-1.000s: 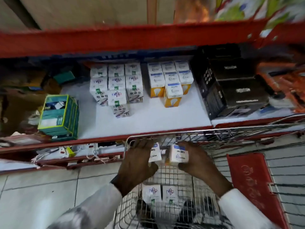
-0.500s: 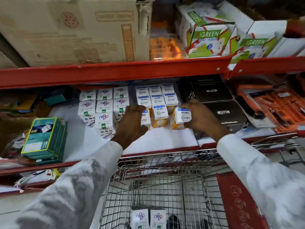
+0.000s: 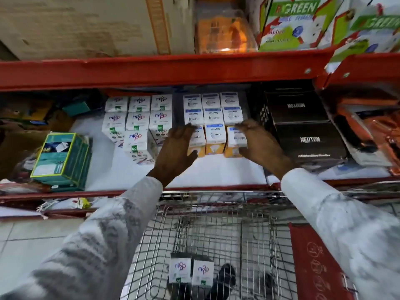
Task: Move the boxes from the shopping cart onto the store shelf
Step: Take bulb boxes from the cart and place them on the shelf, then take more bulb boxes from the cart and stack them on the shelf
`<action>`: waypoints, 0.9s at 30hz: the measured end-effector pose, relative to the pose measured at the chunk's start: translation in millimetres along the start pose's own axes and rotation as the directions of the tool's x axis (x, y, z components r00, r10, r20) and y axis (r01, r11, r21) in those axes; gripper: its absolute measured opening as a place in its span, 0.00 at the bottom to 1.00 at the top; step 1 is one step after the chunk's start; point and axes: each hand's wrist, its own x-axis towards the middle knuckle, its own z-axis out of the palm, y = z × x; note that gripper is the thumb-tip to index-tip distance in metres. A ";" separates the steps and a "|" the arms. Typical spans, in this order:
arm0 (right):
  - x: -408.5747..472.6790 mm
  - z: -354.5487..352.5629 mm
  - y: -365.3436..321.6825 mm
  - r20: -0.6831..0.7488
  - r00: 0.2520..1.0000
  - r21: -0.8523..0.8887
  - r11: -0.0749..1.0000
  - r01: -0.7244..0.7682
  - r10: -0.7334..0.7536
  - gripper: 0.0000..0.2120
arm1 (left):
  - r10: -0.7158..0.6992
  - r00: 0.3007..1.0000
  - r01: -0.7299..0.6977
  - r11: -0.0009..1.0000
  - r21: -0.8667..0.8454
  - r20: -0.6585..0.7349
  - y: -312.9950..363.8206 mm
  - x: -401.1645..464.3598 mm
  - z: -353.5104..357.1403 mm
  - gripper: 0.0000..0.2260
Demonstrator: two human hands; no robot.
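Note:
On the white store shelf (image 3: 216, 174) stands a block of white and yellow bulb boxes (image 3: 215, 118). My left hand (image 3: 176, 148) grips the front left bulb box (image 3: 197, 140), fingers on top and thumb at its front. My right hand (image 3: 259, 146) holds the front right bulb box (image 3: 237, 139) the same way. Both boxes rest on the shelf, with a third box (image 3: 215, 138) between them. Below, the wire shopping cart (image 3: 216, 193) holds two white boxes with purple logos (image 3: 190, 271) on its floor.
White purple-logo boxes (image 3: 138, 124) stand left of the bulb boxes. Black Neuton boxes (image 3: 303, 135) sit close on the right. A green box (image 3: 62, 158) lies at the shelf's left. A red shelf beam (image 3: 151, 70) runs overhead. A red flap (image 3: 313, 256) hangs at the cart's right.
Both hands lifted a bulb box each out of the cart, carried them to the shelf and set them down either side of the front box.

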 end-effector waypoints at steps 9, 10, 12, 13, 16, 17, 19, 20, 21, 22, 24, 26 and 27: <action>-148.6 85.7 -37.6 -0.207 0.971 0.085 0.987 0.136 -0.116 0.26 | 0.178 0.967 -0.174 0.984 -0.036 0.181 -8.8 -186.5 52.5 0.27; -166.3 106.9 -45.1 -0.106 0.989 0.086 0.990 0.109 -0.099 0.28 | 0.146 0.930 -0.150 0.989 -0.014 0.337 -12.2 -206.4 66.7 0.30; -192.7 150.6 -57.1 0.182 0.980 0.038 0.997 0.070 -0.076 0.33 | 0.045 0.805 -0.134 0.985 0.107 0.591 -20.0 -234.8 93.9 0.39; -203.2 172.8 -62.3 0.315 0.946 0.009 0.997 0.079 -0.078 0.37 | 0.002 0.747 -0.156 0.973 0.172 0.665 -24.3 -244.8 106.1 0.42; -220.6 226.6 -74.7 0.547 0.835 -0.032 0.996 0.083 -0.052 0.46 | -0.091 0.664 -0.160 0.952 0.260 0.742 -33.7 -257.8 131.5 0.48; -223.6 239.3 -78.8 0.581 0.813 -0.033 0.997 0.073 -0.040 0.47 | -0.111 0.655 -0.151 0.950 0.274 0.747 -35.2 -259.1 135.9 0.47; -225.2 253.3 -84.7 0.599 0.800 -0.016 0.999 0.042 -0.024 0.43 | -0.131 0.662 -0.141 0.945 0.295 0.738 -36.0 -257.4 138.9 0.44; -224.7 254.9 -86.6 0.590 0.807 0.011 1.000 0.018 -0.021 0.40 | -0.132 0.671 -0.132 0.947 0.293 0.729 -35.0 -255.2 136.6 0.42; -223.7 252.7 -88.1 0.576 0.817 0.045 0.999 -0.013 -0.016 0.38 | -0.129 0.681 -0.120 0.952 0.283 0.721 -33.5 -252.9 131.6 0.41; -221.2 246.8 -88.9 0.552 0.833 0.077 0.996 -0.038 -0.011 0.37 | -0.119 0.700 -0.108 0.957 0.269 0.704 -31.7 -249.6 124.0 0.40; -216.2 225.1 -90.5 0.497 0.867 0.121 0.990 -0.070 0.001 0.37 | -0.097 0.757 -0.069 0.971 0.227 0.647 -26.9 -244.1 99.3 0.38; -210.2 191.1 -95.7 0.432 0.902 0.147 0.986 -0.075 0.004 0.39 | -0.070 0.827 -0.014 0.989 0.145 0.558 -22.5 -240.1 60.0 0.36; -207.0 170.6 -99.7 0.402 0.916 0.156 0.985 -0.073 0.004 0.40 | -0.051 0.864 0.002 0.995 0.098 0.501 -20.8 -238.5 35.7 0.35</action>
